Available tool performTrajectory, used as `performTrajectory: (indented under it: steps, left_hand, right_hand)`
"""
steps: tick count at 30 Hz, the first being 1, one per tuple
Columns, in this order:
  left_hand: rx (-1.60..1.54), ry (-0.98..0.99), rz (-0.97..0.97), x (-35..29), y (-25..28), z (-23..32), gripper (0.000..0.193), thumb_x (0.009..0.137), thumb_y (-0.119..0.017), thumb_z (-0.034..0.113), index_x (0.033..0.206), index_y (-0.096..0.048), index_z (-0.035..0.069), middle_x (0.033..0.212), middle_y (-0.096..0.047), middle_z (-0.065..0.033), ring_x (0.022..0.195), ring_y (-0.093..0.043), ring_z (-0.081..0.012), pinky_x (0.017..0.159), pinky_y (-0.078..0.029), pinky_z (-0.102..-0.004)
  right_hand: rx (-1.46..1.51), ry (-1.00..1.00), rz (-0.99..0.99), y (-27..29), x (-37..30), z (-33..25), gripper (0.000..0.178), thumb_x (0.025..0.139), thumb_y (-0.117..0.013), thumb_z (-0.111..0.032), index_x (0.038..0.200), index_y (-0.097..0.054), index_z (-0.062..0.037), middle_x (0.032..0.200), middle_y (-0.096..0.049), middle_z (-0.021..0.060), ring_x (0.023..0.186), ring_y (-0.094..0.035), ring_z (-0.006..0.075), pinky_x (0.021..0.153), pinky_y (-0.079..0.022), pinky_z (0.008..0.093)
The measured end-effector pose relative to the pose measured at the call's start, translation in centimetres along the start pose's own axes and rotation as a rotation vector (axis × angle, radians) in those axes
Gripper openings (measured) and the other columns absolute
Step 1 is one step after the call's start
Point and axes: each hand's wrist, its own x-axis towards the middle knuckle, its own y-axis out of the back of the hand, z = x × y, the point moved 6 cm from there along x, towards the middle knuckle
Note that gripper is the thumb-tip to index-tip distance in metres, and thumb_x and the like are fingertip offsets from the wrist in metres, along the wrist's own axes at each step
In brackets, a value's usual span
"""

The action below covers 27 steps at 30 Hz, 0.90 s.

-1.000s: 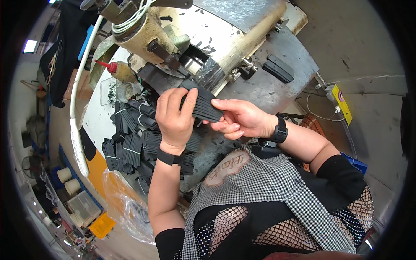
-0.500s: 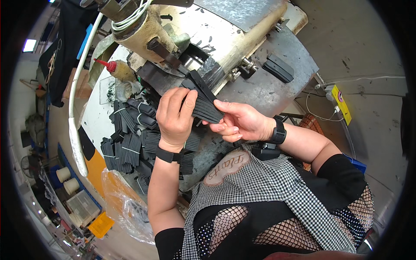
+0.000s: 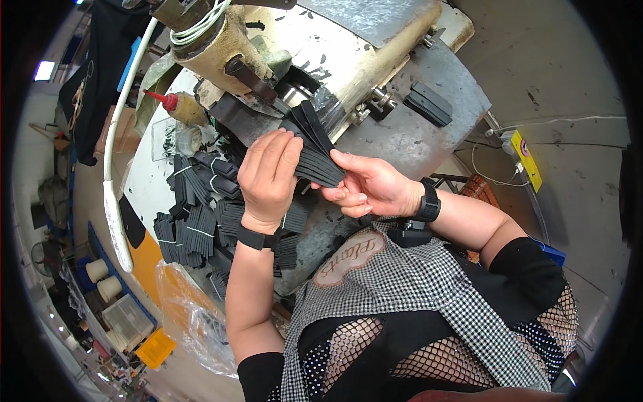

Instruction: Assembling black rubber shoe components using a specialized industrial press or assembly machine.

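Observation:
Between my two hands is a fanned stack of black strips [image 3: 317, 163], held just in front of the machine. My left hand [image 3: 271, 175] closes over the left side of the stack, its fingers bent across the strips. My right hand [image 3: 368, 185] pinches the near right end, thumb on top and fingers beneath. One strip [image 3: 312, 126] at the far edge stands apart from the others. Close by my left hand and wrist lie several tied bundles of black strips [image 3: 201, 226]. My fingertips hide part of the stack's underside.
The cream-coloured machine [image 3: 231, 57] rises at the far left, with metal knobs [image 3: 382, 100] on its front. A black stack [image 3: 429, 104] lies to the right on the metal table [image 3: 395, 137]. A red-tipped bottle [image 3: 182, 107] and a white hose-like arm [image 3: 115, 201] are at the left.
The far strip has spread away from the rest of the stack, opening a gap. Both hands keep their hold and have barely moved.

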Motion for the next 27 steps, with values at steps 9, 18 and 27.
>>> performTrajectory:
  steps: [9, 18, 27]
  left_hand:
    - [0.059, -0.01, 0.008, 0.49, 0.22, 0.36, 0.047, 0.051, -0.059, -0.008, 0.097, -0.067, 0.001, 0.094, -0.063, -0.0111, 0.088, -0.062, -0.0315, 0.076, -0.052, -0.0381]
    - [0.031, -0.029, 0.024, 0.57, 0.46, 0.26, 0.036, 0.059, -0.061, -0.004, 0.094, -0.067, 0.001, 0.09, -0.061, -0.0101, 0.082, -0.06, -0.028, 0.069, -0.052, -0.0377]
    - [0.002, 0.009, 0.034, 0.51, 0.32, 0.2, 0.047, 0.05, -0.058, -0.008, 0.095, -0.067, 0.0, 0.089, -0.061, -0.0107, 0.082, -0.06, -0.0302, 0.07, -0.05, -0.0374]
  right_hand:
    - [0.031, 0.017, 0.0, 0.03, 0.14, -0.16, 0.057, 0.1, -0.031, -0.048, 0.111, -0.051, 0.0044, 0.072, -0.053, 0.0023, 0.042, -0.03, 0.0066, 0.039, -0.029, 0.0206]
    - [0.008, 0.036, -0.031, -0.48, 0.05, -0.25, 0.056, 0.1, -0.034, -0.047, 0.11, -0.052, 0.0045, 0.073, -0.053, 0.0025, 0.043, -0.031, 0.0064, 0.04, -0.029, 0.0207]
    - [0.017, 0.048, -0.032, -0.11, -0.03, -0.3, 0.056, 0.1, -0.033, -0.047, 0.111, -0.052, 0.0052, 0.073, -0.053, 0.0023, 0.042, -0.03, 0.006, 0.039, -0.029, 0.0203]
